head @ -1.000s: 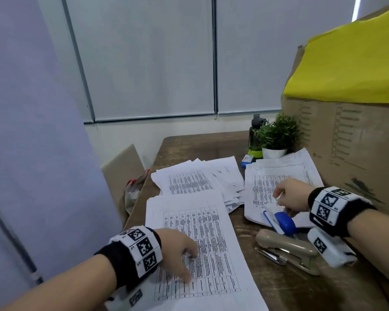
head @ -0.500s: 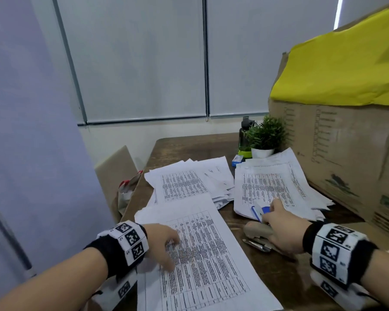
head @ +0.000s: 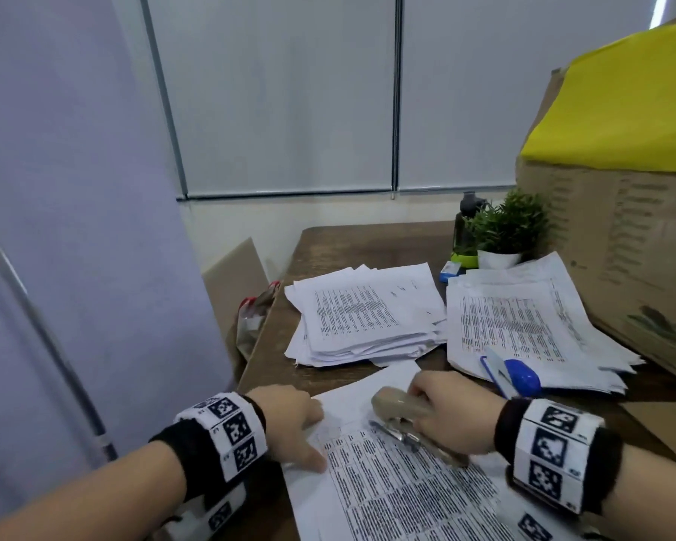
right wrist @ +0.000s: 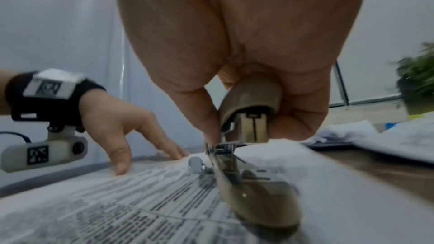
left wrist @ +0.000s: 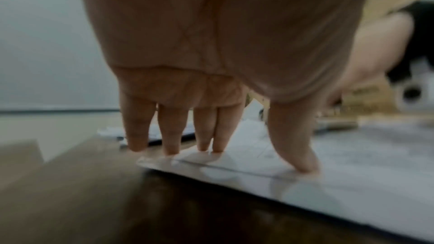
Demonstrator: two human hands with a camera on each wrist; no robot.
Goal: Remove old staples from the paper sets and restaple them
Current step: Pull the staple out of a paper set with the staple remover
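A printed paper set lies on the near part of the wooden table. My left hand presses its upper left corner with straight fingers and thumb. My right hand grips a beige stapler over the top of that set, thumb and fingers round its upper arm. The stapler's base rests on the printed page. A blue staple remover lies on the right pile.
Two piles of paper sets lie further back, a middle pile and a right pile. A small potted plant, a dark bottle and a small blue box stand behind. A large cardboard box bounds the right.
My right hand left the blue staple remover on the right pile, took up the beige stapler and carried it left onto the near paper set. My left hand slid up to the set's corner.
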